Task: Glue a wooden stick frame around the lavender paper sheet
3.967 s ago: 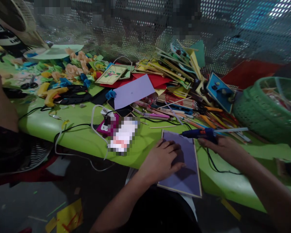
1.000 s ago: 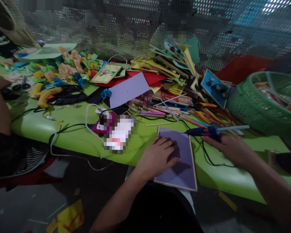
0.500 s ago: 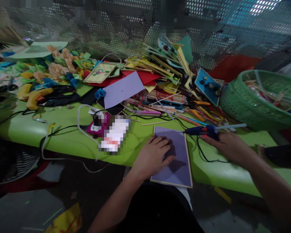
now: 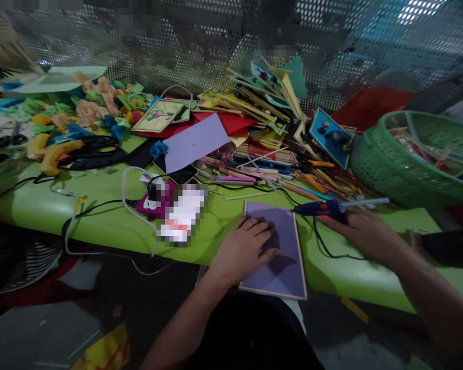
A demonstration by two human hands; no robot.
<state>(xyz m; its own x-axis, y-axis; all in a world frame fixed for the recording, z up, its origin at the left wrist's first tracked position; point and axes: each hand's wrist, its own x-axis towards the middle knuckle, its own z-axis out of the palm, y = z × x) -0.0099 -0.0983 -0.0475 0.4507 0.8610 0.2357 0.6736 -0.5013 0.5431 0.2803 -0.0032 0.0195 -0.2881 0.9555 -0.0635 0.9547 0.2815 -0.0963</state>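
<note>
A purple card (image 4: 281,277) edged with thin wooden sticks lies at the table's front edge, partly overhanging it. My left hand (image 4: 247,246) rests flat on its left half, fingers stretched out and slightly bent, holding nothing. In my right hand (image 4: 364,231) is a dark blue hot glue gun (image 4: 320,208), gripped by its handle. Its nozzle points left, at the card's upper right corner. A pale glue stick (image 4: 366,202) juts out of the gun's back end, and a black cord hangs below. The underside of the grip is hidden by my fingers.
A blurred-out bright phone (image 4: 183,213) lies left of the card beside a purple pouch-like thing (image 4: 156,203). Behind are pens, pliers, a lavender sheet (image 4: 196,144) and piled stick-framed cards (image 4: 254,108). A green basket (image 4: 386,154) stands right; yellow-handled tools (image 4: 54,151) lie left. Cords cross the table.
Almost nothing differs. The back end of the glue stick has shifted slightly left and down; the nozzle stays at the card's corner, and my left hand has not moved.
</note>
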